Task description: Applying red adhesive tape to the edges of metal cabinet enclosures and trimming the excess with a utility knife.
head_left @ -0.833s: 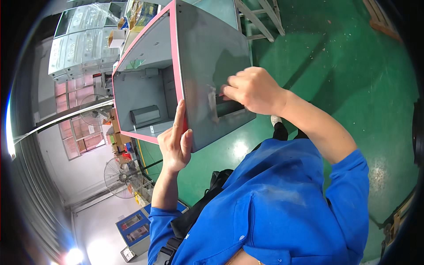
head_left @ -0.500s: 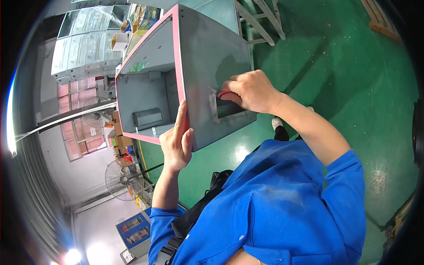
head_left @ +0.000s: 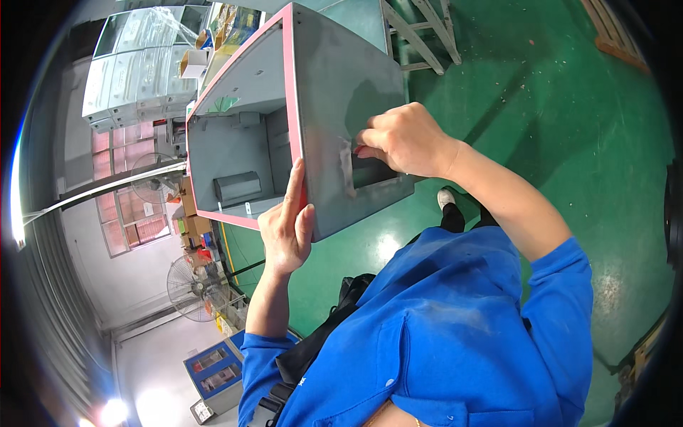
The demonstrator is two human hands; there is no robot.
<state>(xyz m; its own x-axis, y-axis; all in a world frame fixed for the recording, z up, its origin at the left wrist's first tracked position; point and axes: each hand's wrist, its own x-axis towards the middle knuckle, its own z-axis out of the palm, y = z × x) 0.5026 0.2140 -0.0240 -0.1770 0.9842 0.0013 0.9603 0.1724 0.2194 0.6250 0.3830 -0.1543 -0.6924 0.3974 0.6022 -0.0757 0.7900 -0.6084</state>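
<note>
A grey metal cabinet [head_left: 324, 78] with a pink-rimmed opening lies in front of me, its side panel facing me. In that panel is a rectangular cutout [head_left: 373, 174] with a pale, worn-looking band along its left edge. My right hand [head_left: 407, 139] pinches a small thin red piece [head_left: 366, 151] at the cutout's upper left corner; its kind is mostly hidden by the fingers. My left hand [head_left: 284, 231] holds the cabinet's near edge at the pink rim, index finger stretched along it and thumb by the side panel. Its other fingers are partly hidden.
Wrapped pale metal housings [head_left: 142, 67] stack up at the far left. A trestle [head_left: 420, 32] stands behind the cabinet and a wooden pallet [head_left: 615, 35] lies at the far right. Floor fans [head_left: 192, 285] and cartons [head_left: 193, 228] stand left, on a green floor.
My right hand has shifted slightly up and right at the cutout, and less of the red piece shows. My left hand stays on the cabinet's edge.
</note>
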